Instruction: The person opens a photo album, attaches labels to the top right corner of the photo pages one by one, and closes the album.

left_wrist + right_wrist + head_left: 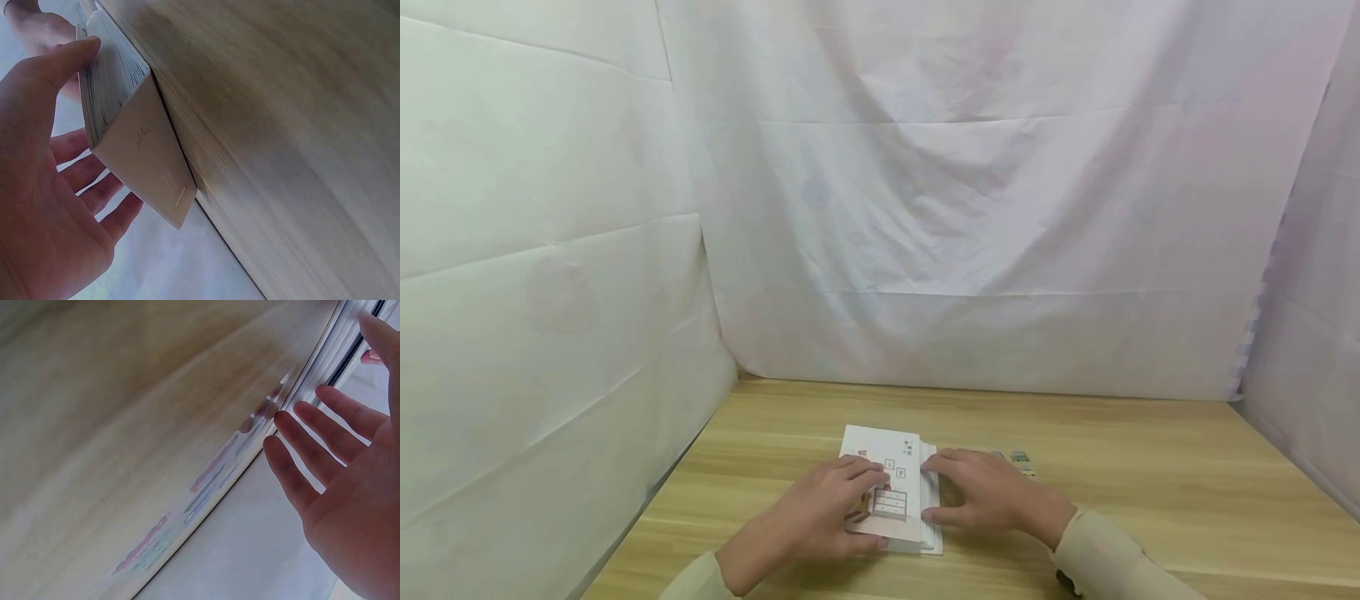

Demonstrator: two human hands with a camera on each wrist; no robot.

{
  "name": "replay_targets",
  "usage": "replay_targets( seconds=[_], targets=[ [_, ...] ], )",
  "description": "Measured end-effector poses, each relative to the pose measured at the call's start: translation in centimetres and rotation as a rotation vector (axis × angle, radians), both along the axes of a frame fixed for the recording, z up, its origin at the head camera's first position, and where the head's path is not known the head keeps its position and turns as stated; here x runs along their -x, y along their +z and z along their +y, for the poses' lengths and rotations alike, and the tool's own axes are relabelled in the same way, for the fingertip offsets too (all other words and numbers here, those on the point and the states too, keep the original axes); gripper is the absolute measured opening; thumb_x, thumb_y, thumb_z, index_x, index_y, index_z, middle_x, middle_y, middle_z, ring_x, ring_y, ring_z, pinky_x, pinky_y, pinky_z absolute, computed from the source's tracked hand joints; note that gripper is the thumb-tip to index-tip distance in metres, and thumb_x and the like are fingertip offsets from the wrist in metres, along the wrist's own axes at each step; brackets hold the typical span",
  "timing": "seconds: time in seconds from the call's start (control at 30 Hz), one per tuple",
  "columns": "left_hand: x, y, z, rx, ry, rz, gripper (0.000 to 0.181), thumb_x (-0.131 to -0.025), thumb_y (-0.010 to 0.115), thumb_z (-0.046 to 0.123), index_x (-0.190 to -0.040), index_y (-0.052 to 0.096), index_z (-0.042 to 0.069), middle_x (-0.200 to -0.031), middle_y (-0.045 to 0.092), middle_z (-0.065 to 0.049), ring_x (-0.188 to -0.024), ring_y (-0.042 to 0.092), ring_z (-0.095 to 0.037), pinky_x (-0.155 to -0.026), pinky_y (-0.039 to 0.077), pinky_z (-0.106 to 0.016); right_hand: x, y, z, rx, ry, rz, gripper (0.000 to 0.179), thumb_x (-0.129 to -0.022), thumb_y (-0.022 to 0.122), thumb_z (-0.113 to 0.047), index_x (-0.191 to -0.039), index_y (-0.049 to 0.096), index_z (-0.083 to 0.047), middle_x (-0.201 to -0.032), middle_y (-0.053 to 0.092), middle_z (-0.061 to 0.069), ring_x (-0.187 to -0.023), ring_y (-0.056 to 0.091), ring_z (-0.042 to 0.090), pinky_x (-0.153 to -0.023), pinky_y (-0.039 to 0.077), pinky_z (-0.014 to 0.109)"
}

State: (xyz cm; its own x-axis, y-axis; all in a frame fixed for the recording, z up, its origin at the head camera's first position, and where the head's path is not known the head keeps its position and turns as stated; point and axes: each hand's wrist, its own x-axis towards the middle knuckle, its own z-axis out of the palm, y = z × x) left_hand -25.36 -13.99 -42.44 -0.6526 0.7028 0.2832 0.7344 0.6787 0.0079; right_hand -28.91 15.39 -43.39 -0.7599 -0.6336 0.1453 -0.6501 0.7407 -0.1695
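White left cloth: hangs along the left side of the wood-grain desk.
Left sleeve: pale beige, at the lower edge of the head view.
Left hand: fingers laid over the book's cover, thumb at its near end; the left wrist view shows the thumb tip against the page edges.
Left grip: thumb and fingers apart, resting on the book.
Book: thick, white-covered, lying on the desk between both hands; a chest of drawers is printed on it, with small print at the top right.
Page edges: stepped out along the book's right side.
Right hand: fingertips and thumb at that right side.
Right grip: fingers spread, thumb well apart from them.
Small coloured pictures: vehicle-like, on the desk just beyond the right hand.
Right sleeve: pale beige, a dark object at the cuff.
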Motion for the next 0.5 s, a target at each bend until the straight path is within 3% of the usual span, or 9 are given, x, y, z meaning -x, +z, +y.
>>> replay_targets(
  seconds=[0.5],
  targets=[
    [-0.03,0.17,-0.09,-0.030,0.002,-0.003,0.069,-0.087,0.063,0.067,-0.141,0.054,0.025,-0.144,0.057,0.005,-0.133,0.054,-0.021,-0.106,0.050,-0.046,0.09,-0.04,-0.71,-0.047,-0.032,0.030,0.074,-0.086,0.043,-0.084,-0.134,0.059,-0.030,-0.134,0.063,-0.009,-0.120,0.063,0.016,-0.098,0.055,0.046]
  ],
)
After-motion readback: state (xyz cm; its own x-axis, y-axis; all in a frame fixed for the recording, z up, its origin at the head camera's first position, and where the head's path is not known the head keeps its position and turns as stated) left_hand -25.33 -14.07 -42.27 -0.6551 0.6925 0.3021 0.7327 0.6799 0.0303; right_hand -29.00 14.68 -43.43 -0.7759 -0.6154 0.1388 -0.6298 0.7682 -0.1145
